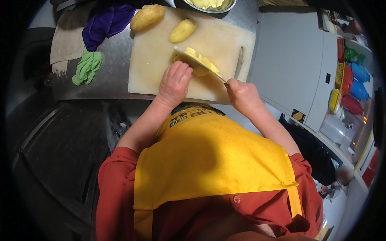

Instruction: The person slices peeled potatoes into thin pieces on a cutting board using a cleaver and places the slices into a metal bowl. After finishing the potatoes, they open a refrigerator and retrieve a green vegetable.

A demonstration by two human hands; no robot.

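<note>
My right hand (241, 92) is closed around the handle of a kitchen knife (200, 64), whose broad blade slants up and left over a white cutting board (150, 72). Against the blade's near side rest the curled fingers of my left hand (176, 79), on a piece of potato that they mostly hide. Cut yellow potato pieces (205, 61) lie along the blade's far side. Farther up the board are a peeled potato (182, 31) and, at the top left corner, a larger potato (147, 17) with brownish skin.
A metal bowl (214, 11) of cut potato stands beyond the board. Left of it on the steel counter (113, 67) lie purple (107, 22), green (87, 67) and beige cloths (68, 42). A grey cabinet (289, 60) borders the counter at right. At far right a person is partly visible.
</note>
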